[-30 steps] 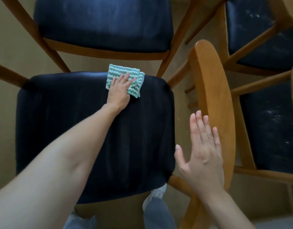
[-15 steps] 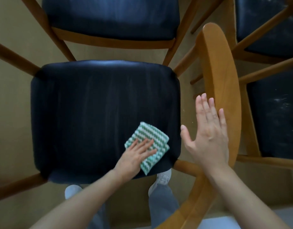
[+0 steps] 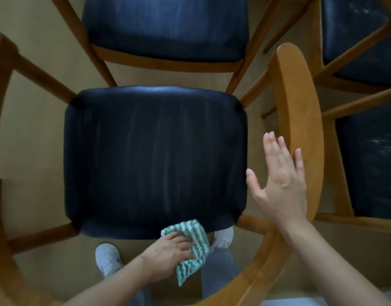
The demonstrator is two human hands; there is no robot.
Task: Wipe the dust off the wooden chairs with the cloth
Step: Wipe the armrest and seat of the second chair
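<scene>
Although the dark padded seat (image 3: 155, 160) of the nearest wooden chair fills most of the view, with pale streaks running from its far edge to its near edge, the coming move turns, as I judge, on the wood beside it; the curved back rail (image 3: 300, 102) stands along the seat's right edge, its long axis running away from the person; a neighbouring seat (image 3: 371, 160) beyond that rail shows white dust specks; the right hand (image 3: 280, 180) lies flat against the rail's inner face, fingers straight and spread, holding nothing; the left hand (image 3: 168, 252) hangs just off the seat's near edge, towards its near right corner, fingers curled over the folded striped cloth (image 3: 199, 244); the cloth's upper end overlaps that edge and the rest trails back toward the person; so the rail lies ahead and to the right of the cloth; the right hand is nearer, yet the left carries the cloth and would probably have to cross over.
</scene>
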